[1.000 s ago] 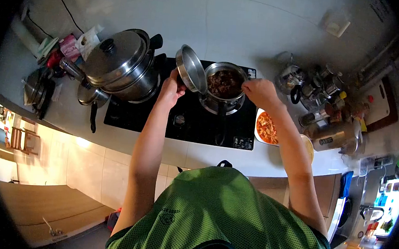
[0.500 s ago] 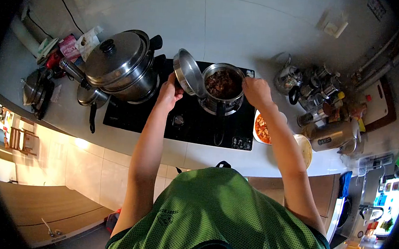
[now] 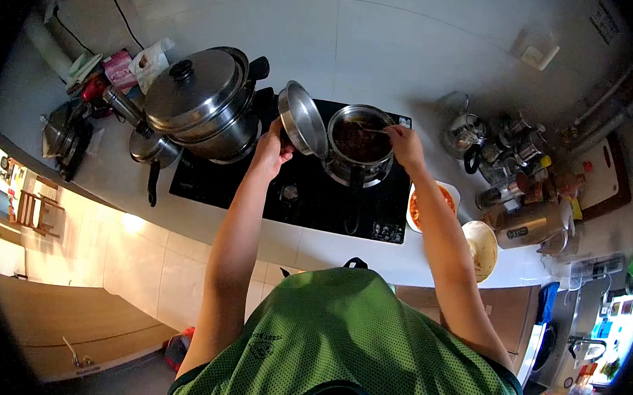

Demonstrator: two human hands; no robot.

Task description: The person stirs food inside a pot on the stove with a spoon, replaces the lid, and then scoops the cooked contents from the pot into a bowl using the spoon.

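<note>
Right of the frame's upper centre, the right hand (image 3: 407, 144) was pinched on a thin utensil (image 3: 375, 131), its far end hard to make out in the steel saucepan (image 3: 336, 153)'s dark food (image 3: 359, 146). To the saucepan's left, the left hand (image 3: 271, 152) was clasped on a tilted steel lid (image 3: 305, 119), the exact grip hidden. The right forearm partly covered a white dish (image 3: 454, 193) right of centre.
</note>
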